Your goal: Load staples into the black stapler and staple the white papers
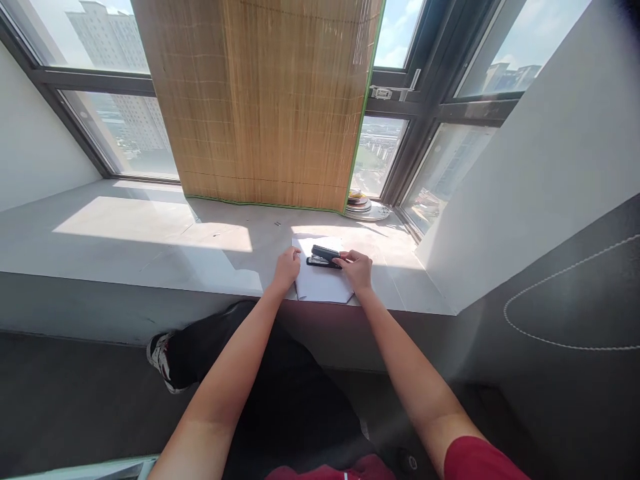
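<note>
White sheets of paper (324, 287) lie on the window sill in front of me. Over them is a black stapler (324, 257), its jaws parted toward the left. My right hand (357, 268) is closed around the stapler's rear end. At the left edge of the paper, my left hand (288, 267) has its fingers curled, with the fingertips by the sheet's upper left part. Whether it pinches the paper or anything else is hidden by the hand.
A bamboo blind (270, 107) hangs down to the pale sill (150, 247). Some stacked round plates (367, 211) stand in the right window corner. Several small dark bits lie on the sill. A beaded cord (550, 277) hangs at the right.
</note>
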Demonstrator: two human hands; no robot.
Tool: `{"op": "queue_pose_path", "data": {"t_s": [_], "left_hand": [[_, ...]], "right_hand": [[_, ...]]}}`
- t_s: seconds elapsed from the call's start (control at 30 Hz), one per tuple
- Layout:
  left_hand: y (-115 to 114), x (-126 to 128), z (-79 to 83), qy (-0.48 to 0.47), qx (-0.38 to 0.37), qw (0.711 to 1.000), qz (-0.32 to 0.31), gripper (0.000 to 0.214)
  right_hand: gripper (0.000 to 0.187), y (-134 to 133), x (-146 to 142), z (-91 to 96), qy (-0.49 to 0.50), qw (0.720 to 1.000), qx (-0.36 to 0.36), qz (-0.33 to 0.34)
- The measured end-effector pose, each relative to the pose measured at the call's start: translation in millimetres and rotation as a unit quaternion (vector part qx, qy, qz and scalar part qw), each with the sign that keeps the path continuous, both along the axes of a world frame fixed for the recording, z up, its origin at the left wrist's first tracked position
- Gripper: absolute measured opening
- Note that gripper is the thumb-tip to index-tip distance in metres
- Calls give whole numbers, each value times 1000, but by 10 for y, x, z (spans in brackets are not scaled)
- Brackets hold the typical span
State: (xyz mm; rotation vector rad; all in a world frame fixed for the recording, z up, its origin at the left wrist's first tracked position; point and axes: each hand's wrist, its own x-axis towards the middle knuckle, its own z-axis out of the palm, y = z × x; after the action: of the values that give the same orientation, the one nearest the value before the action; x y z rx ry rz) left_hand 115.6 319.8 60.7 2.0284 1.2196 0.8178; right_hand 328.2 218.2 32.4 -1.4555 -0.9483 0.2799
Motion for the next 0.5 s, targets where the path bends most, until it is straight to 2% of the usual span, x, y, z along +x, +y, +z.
{"op": "queue_pose_path", "data": {"t_s": [0.07,0.23,0.4,0.5], "left_hand": [[1,4,9,-22,-23,999,20,31],[-2,-5,16,-49,-22,998,26,33],[-11,-12,25,-41,-23,999,20,33],[-23,-2,24,-45,-27,998,20,31]], "right_hand": [[34,-11,11,-4,-4,1000,-6,-2],[26,-19,12,-1,-52,999,-14,3],[41,19,-15,27,-151,985,-47,69],[33,6,-34,47,-200,975,-77,62]]}}
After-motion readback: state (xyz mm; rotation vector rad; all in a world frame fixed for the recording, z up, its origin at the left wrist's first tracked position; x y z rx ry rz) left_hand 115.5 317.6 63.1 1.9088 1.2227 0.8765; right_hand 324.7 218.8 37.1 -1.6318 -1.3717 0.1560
